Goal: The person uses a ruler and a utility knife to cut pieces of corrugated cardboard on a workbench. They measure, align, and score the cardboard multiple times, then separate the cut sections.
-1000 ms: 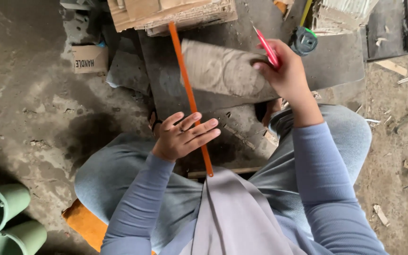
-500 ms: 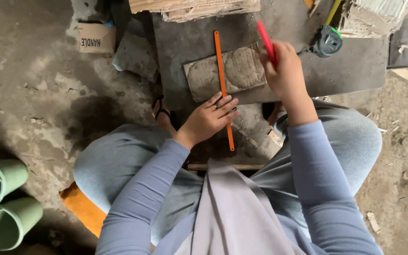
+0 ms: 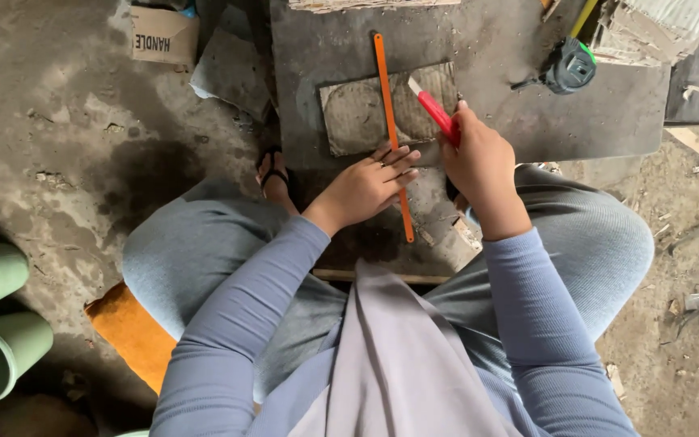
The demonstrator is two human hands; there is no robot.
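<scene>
Fingers of the left hand (image 3: 370,184) lie spread flat on the orange ruler (image 3: 391,133), pinning it across the cardboard piece (image 3: 357,113). Just right of them, the right hand (image 3: 479,158) is closed around a red knife (image 3: 434,109), its blade touching the cardboard beside the ruler.

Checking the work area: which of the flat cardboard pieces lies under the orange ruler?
The rectangular cardboard piece on the dark board, crossed by the orange ruler. The stacks at the top edge lie clear of it.

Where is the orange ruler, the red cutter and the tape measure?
orange ruler (image 3: 383,89): head view, on its upper stretch above the fingers.
red cutter (image 3: 434,110): head view, on its red body above the right hand.
tape measure (image 3: 569,68): head view, on its round case.
</scene>
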